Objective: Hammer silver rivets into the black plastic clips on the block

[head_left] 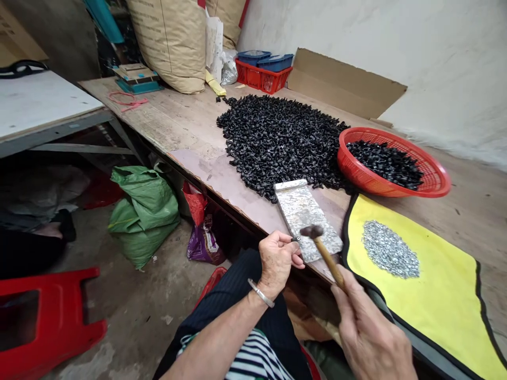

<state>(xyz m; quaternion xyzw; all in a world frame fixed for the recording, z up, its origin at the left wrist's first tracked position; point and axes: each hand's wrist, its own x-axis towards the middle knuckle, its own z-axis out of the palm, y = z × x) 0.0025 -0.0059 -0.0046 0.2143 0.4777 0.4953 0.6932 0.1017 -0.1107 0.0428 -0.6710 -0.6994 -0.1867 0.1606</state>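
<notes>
My left hand [279, 256], with a silver bangle at the wrist, pinches a small black part [295, 239] at the left edge of a worn metal plate [312, 211]. The fingers of my right hand [366, 327] are wrapped round the wooden handle of a hammer [327, 258]. Its dark head is over the plate, just right of the black part; whether it touches the plate is unclear. Behind the plate spreads a large heap of black parts [281, 140]. Small silvery metal pieces [390, 250] lie on a yellow cloth [443, 311] to the right.
A red basket [435, 177] of black parts sits behind the cloth. Farther back are a red crate [261, 78] with blue containers, large paper sacks [168, 42] and a cardboard sheet [344, 84]. A green bag [144, 211] and red stool [63, 311] stand on the floor left.
</notes>
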